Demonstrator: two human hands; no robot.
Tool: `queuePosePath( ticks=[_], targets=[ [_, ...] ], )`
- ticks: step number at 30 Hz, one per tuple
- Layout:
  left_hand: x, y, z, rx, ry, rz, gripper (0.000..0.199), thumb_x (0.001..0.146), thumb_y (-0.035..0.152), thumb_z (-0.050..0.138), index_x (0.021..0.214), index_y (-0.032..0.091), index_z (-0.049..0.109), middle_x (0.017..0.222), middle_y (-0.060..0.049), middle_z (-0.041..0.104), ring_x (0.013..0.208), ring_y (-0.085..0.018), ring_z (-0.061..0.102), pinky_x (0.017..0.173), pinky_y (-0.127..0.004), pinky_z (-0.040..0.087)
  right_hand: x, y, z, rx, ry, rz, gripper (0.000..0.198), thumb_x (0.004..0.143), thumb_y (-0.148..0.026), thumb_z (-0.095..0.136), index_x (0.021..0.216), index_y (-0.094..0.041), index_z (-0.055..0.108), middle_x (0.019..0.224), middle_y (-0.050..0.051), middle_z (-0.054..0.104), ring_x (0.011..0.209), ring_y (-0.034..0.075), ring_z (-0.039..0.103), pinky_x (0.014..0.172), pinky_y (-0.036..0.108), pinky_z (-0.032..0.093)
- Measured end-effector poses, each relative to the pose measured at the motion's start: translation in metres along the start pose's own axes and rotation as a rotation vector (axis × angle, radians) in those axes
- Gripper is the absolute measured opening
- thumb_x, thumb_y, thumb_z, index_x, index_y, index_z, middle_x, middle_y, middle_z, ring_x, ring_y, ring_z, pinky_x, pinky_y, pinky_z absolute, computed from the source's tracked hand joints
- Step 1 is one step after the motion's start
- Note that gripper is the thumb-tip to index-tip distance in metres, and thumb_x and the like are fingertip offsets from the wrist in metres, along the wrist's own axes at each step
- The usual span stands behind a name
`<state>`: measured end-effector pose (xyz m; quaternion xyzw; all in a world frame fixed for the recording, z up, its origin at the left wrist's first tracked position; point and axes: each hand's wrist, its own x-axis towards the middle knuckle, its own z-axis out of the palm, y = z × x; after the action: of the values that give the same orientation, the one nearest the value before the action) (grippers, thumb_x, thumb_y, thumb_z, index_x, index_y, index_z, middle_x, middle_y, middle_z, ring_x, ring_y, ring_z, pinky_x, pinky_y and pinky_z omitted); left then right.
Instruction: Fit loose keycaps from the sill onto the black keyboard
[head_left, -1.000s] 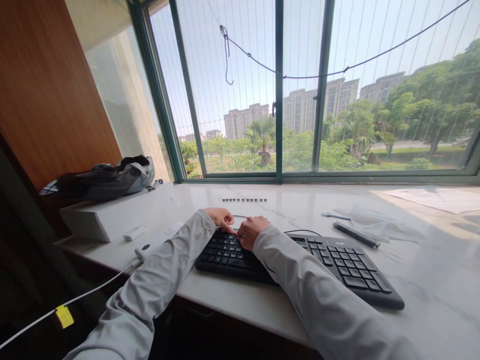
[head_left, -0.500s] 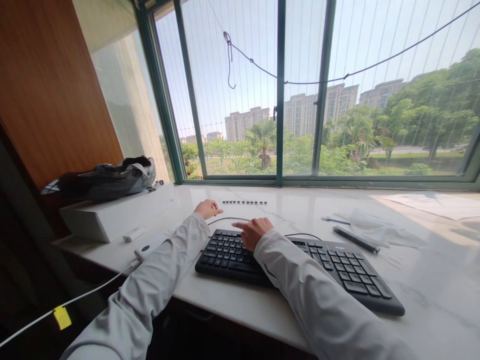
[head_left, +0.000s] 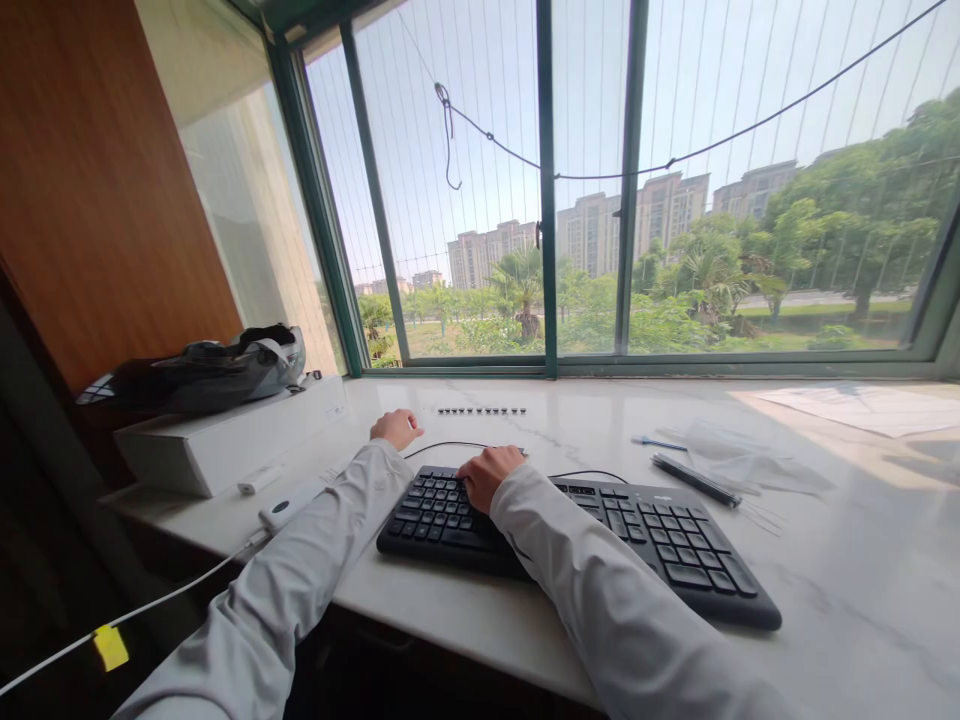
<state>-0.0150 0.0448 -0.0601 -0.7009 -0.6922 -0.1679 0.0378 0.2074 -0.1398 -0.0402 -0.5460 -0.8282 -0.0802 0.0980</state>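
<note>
A black keyboard point(head_left: 577, 530) lies at a slant on the white marbled tabletop. My right hand point(head_left: 490, 474) rests over its upper left keys with the fingers curled down; the fingertips are hidden, so what they hold, if anything, cannot be seen. Beyond the keyboard's left end, my left hand point(head_left: 397, 428) hovers or rests near the tabletop with its fingers closed; their contents are hidden too. A line of several small dark pieces point(head_left: 482, 410) runs across the table just beyond both hands. The keyboard's thin black cable point(head_left: 442, 444) curves behind it.
A screwdriver with a blue end point(head_left: 660, 443), a dark tube-like stick point(head_left: 696, 480) and a clear plastic bag point(head_left: 739, 450) lie on the right. At left stand a white box point(head_left: 225, 440) carrying a dark bag point(head_left: 202, 375) and a white power strip point(head_left: 289, 505). Windows point(head_left: 450, 230) close the back.
My right hand's pointing index finger has curled down onto the keys. My left hand's fingers, stretched toward the right before, are now drawn in. The view has shifted slightly.
</note>
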Motion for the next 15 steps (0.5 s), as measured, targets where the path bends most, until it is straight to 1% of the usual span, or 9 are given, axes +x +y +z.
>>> queuePosePath(
  ticks=[5,10,13,15],
  targets=[
    [-0.004,0.002,-0.001,0.024,0.007,0.005,0.03,0.071,0.055,0.063,0.081,0.026,0.063,0.092,-0.003,0.07,0.089,-0.024,0.062,0.072,-0.032,0.044,-0.001,-0.003,-0.003,0.003,-0.004,-0.047,0.034,0.082,-0.025,0.048,0.106,-0.028,0.072,0.096,0.011,0.072,0.089,0.028,0.068,0.072,0.039,0.05],
    [-0.007,0.007,-0.002,-0.013,-0.013,0.064,0.031,0.074,0.056,0.059,0.087,0.028,0.064,0.082,0.0,0.071,0.085,-0.021,0.063,0.07,-0.028,0.043,0.001,-0.001,0.001,0.042,0.023,-0.041,0.031,0.08,-0.027,0.051,0.102,-0.027,0.073,0.097,0.011,0.072,0.09,0.028,0.068,0.073,0.039,0.05],
    [-0.002,0.008,-0.003,-0.003,-0.03,0.078,0.033,0.078,0.056,0.054,0.094,0.028,0.064,0.079,0.0,0.072,0.085,-0.02,0.063,0.071,-0.027,0.044,0.003,0.003,0.002,0.031,0.05,-0.025,0.032,0.08,-0.026,0.051,0.103,-0.024,0.072,0.096,0.013,0.072,0.089,0.028,0.068,0.072,0.04,0.051],
    [0.006,0.009,-0.001,0.044,-0.055,0.097,0.032,0.081,0.052,0.052,0.097,0.028,0.065,0.084,-0.001,0.072,0.089,-0.02,0.063,0.074,-0.027,0.044,0.003,0.005,0.0,0.016,0.037,0.0,0.03,0.079,-0.025,0.052,0.102,-0.02,0.072,0.095,0.015,0.072,0.089,0.028,0.068,0.071,0.039,0.051]
  ],
)
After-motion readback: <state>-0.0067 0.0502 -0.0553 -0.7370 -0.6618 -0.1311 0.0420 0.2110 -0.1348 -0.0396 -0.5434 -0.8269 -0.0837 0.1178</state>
